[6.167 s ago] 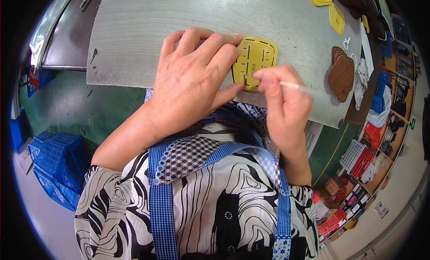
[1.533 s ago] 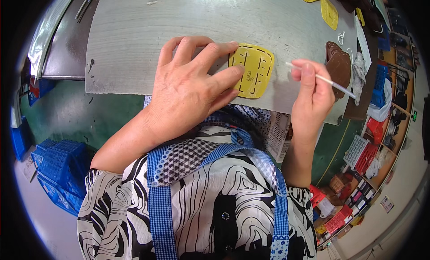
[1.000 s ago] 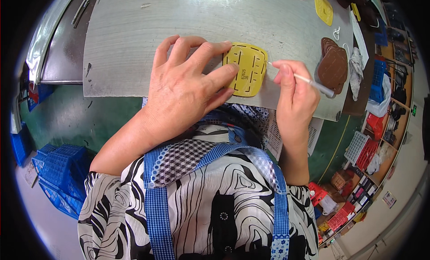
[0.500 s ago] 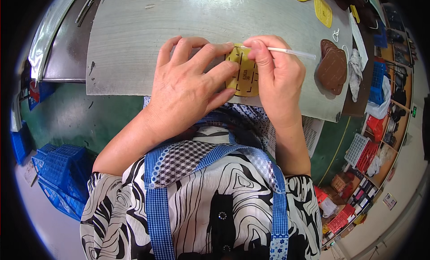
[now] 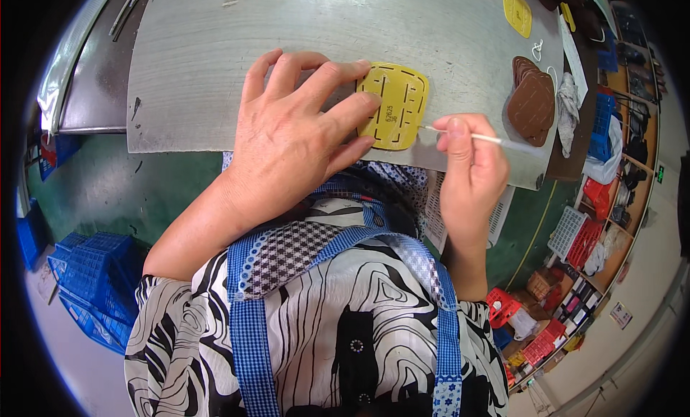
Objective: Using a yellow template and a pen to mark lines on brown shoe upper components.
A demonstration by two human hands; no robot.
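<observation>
A yellow slotted template [image 5: 404, 104] lies flat near the front edge of the grey work board. My left hand [image 5: 302, 119] rests over its left side, fingers spread, fingertips pressing it down. What lies beneath the template is hidden. In my right hand [image 5: 471, 147], thumb and fingers pinch a thin white marking pen [image 5: 489, 138]. The pen's tip is close to the template's lower right edge; I cannot tell whether it touches. Brown shaped pieces [image 5: 532, 104] sit stacked to the right of my right hand.
The grey board [image 5: 194, 72] spans the tabletop. At the far right are more yellow templates [image 5: 517, 13], a grey cloth [image 5: 568, 115] and a bit of white string [image 5: 537, 51]. Blue crates [image 5: 93, 280] stand on the floor at left; shelves with baskets [image 5: 586, 244] line the right.
My right hand has moved right and down with the pen, from the template's top to beside its lower right edge. More of the template shows. My left hand stays on it.
</observation>
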